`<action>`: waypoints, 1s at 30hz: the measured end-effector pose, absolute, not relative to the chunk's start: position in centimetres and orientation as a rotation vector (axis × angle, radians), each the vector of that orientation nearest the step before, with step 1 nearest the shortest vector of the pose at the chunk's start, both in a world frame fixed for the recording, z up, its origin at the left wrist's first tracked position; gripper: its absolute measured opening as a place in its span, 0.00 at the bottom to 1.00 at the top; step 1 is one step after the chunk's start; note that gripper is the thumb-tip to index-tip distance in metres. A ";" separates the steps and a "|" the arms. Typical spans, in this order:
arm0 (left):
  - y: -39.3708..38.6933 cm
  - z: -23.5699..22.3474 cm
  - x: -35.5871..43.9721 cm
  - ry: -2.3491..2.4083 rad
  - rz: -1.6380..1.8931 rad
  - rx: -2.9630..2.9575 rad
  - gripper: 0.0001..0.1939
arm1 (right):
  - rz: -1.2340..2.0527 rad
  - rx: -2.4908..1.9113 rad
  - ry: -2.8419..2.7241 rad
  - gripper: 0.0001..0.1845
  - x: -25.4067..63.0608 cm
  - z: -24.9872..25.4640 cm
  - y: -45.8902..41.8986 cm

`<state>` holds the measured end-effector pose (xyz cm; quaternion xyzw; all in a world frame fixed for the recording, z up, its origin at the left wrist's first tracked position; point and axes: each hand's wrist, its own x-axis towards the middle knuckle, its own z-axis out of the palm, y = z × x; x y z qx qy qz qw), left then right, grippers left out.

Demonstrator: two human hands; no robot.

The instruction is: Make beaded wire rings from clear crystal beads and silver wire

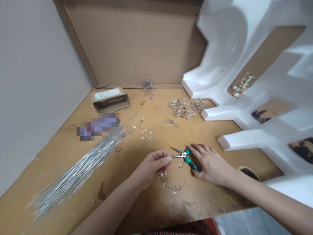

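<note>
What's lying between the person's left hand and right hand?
In the head view, teal-handled pliers lie between the left hand and the right hand.

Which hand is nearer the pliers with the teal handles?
The right hand is nearer, resting on the pliers. The left hand is apart from them, to their left, pinching a beaded wire.

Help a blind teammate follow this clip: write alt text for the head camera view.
Left hand pinches a wire strung with clear beads; right hand rests on teal-handled pliers. A bundle of silver wires lies to the left, white foam packing to the right.
</note>
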<state>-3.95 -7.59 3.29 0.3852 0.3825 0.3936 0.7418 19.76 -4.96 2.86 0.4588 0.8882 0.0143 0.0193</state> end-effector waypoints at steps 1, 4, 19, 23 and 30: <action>-7.6 3.3 -4.0 0.839 0.869 0.851 0.10 | 0.082 1.417 2.743 0.36 19.4 2.9 -5.0; -7.6 3.2 -4.1 0.847 0.879 0.857 0.10 | 0.138 1.395 2.700 0.26 18.7 3.0 -4.7; -7.2 2.7 -4.1 0.975 0.920 0.886 0.11 | 0.259 1.203 2.974 0.14 20.2 10.2 -5.2; -7.3 2.7 -4.1 0.959 0.926 0.920 0.11 | 0.434 1.273 2.845 0.09 18.6 10.4 -6.1; -7.2 2.7 -4.1 0.971 0.925 0.911 0.11 | 0.554 1.240 2.846 0.09 18.4 10.3 -6.4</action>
